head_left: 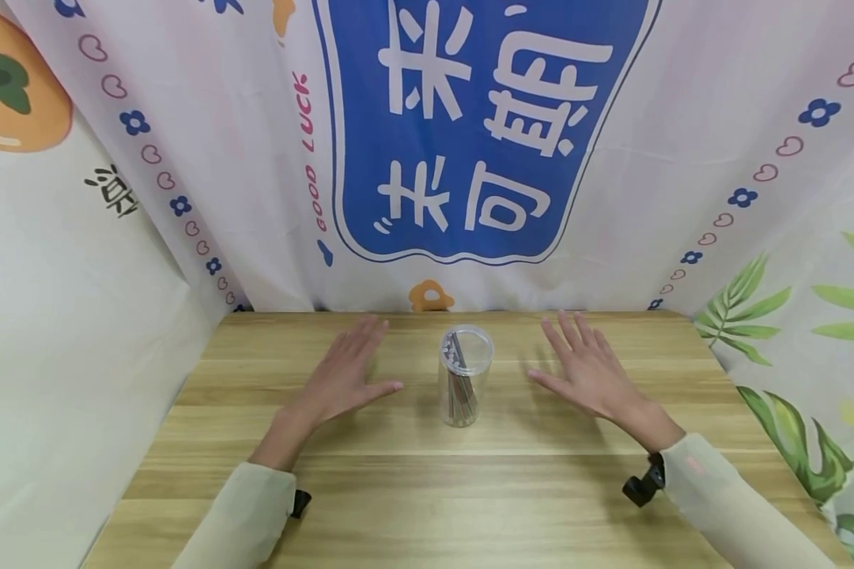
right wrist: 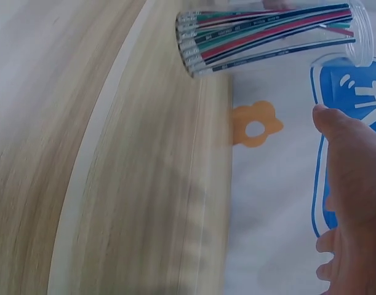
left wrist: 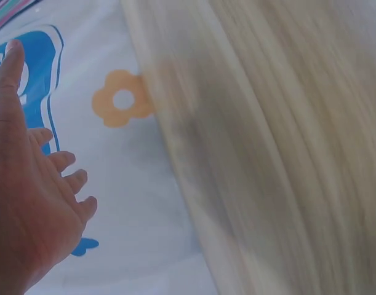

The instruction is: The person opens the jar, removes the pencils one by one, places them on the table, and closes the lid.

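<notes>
A clear plastic jar (head_left: 444, 391) with a round transparent lid (head_left: 474, 348) stands upright near the middle of the table. Inside it lean several pencils (right wrist: 268, 37), striped or coloured dark, red and green, with whitish ends at the jar's base. To the left of the jar, my left hand (head_left: 345, 375) is spread with fingers straight and thumb toward the jar, holding nothing. On the other side, my right hand (head_left: 587, 375) has its fingers spread and its thumb pointing at the jar, with a gap between them. The jar is out of the left wrist view.
The wooden table (head_left: 427, 506) meets a hanging cloth (head_left: 270, 269) with a blue sign print along its back edge. Patterned cloth also hangs at the left and right sides. A black wrist device (head_left: 644, 482) sits at the right sleeve cuff.
</notes>
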A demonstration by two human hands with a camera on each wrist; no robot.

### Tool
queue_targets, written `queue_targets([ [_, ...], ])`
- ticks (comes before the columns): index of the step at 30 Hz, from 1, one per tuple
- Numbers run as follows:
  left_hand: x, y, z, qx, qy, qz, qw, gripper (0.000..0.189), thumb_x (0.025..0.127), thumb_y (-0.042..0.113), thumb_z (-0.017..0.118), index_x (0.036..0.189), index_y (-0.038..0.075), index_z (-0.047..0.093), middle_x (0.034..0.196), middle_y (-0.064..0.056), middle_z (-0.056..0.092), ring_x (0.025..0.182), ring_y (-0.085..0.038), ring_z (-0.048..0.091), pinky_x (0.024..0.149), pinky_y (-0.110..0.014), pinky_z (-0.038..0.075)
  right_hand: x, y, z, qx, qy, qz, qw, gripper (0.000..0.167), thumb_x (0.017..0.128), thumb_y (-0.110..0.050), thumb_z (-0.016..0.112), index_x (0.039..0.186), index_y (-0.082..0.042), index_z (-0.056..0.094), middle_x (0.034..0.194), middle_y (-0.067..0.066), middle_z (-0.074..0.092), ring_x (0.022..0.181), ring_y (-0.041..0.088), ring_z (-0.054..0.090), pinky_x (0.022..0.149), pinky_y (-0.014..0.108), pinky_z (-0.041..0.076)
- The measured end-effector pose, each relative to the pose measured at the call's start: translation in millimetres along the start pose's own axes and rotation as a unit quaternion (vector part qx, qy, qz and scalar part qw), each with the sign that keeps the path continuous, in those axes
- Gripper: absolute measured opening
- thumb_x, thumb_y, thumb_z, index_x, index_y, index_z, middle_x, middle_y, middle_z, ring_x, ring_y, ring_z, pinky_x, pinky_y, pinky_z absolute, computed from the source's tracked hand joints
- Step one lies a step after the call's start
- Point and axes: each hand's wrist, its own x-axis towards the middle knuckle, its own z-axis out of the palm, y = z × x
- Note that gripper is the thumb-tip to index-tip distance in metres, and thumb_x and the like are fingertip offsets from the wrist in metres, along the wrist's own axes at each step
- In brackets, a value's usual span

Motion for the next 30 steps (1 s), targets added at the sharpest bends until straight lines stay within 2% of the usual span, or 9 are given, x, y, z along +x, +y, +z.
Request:
queue_targets([
  [7, 6.2, 13.5, 7.1, -0.015, -0.006, 0.018, 0.9997, 0.109, 0.093, 0.068, 0.069, 0.171, 0.013, 0.015, 0.178, -0.009, 0.007, 0.164, -0.031, 0.007, 0.135, -0.056, 0.009, -0.2, -13, -5, 0.03, 0.002, -0.018, 0.9994, 0.095, 0.101, -0.066, 0.057, 0.168, -0.008, 0.024, 0.174, 0.024, 0.013, 0.16, 0.05, 0.01, 0.127, 0.074, 0.016],
  [13, 13.3, 25.5, 10.7, -0.056, -0.003, 0.039, 0.9977, 0.112, 0.09, 0.062, 0.078, 0.17, 0.011, 0.018, 0.177, -0.012, 0.012, 0.164, -0.032, 0.012, 0.134, -0.058, 0.015, -0.1, -28, -13, 0.059, -0.005, -0.034, 0.9977, 0.093, 0.103, -0.063, 0.057, 0.169, -0.008, 0.02, 0.175, 0.021, 0.011, 0.16, 0.048, 0.01, 0.129, 0.071, 0.015],
  [17, 17.0, 35.8, 12.2, -0.096, -0.003, 0.05, 0.9941, 0.116, 0.086, 0.059, 0.083, 0.17, 0.01, 0.019, 0.176, -0.012, 0.015, 0.162, -0.036, 0.017, 0.133, -0.057, 0.018, 0.9, -39, -18, 0.078, -0.01, -0.045, 0.9959, 0.093, 0.104, -0.061, 0.057, 0.169, -0.008, 0.019, 0.175, 0.02, 0.011, 0.161, 0.046, 0.01, 0.131, 0.065, 0.015],
  [20, 19.6, 42.7, 14.0, -0.126, -0.006, 0.047, 0.9909, 0.118, 0.084, 0.056, 0.086, 0.17, 0.012, 0.019, 0.177, -0.01, 0.015, 0.162, -0.037, 0.019, 0.132, -0.057, 0.02, 1.4, -46, -21, 0.09, -0.009, -0.054, 0.9944, 0.092, 0.104, -0.059, 0.058, 0.169, -0.007, 0.019, 0.175, 0.02, 0.013, 0.161, 0.045, 0.011, 0.131, 0.063, 0.016],
  [25, 23.2, 51.7, 16.5, -0.17, -0.008, 0.046, 0.9843, 0.119, 0.082, 0.05, 0.091, 0.17, 0.013, 0.02, 0.176, -0.009, 0.018, 0.161, -0.036, 0.022, 0.132, -0.054, 0.022, 2.7, -58, -24, 0.124, -0.003, -0.059, 0.9905, 0.09, 0.104, -0.055, 0.06, 0.169, -0.008, 0.02, 0.175, 0.019, 0.017, 0.161, 0.043, 0.015, 0.13, 0.065, 0.018],
  [30, 25.8, 57.7, 17.2, -0.211, -0.016, 0.044, 0.9764, 0.115, 0.081, 0.043, 0.093, 0.168, 0.01, 0.026, 0.174, -0.011, 0.026, 0.158, -0.034, 0.03, 0.13, -0.054, 0.027, 4.3, -68, -26, 0.165, 0.012, -0.073, 0.9835, 0.086, 0.104, -0.051, 0.062, 0.168, -0.008, 0.025, 0.174, 0.017, 0.023, 0.16, 0.041, 0.021, 0.129, 0.066, 0.022],
])
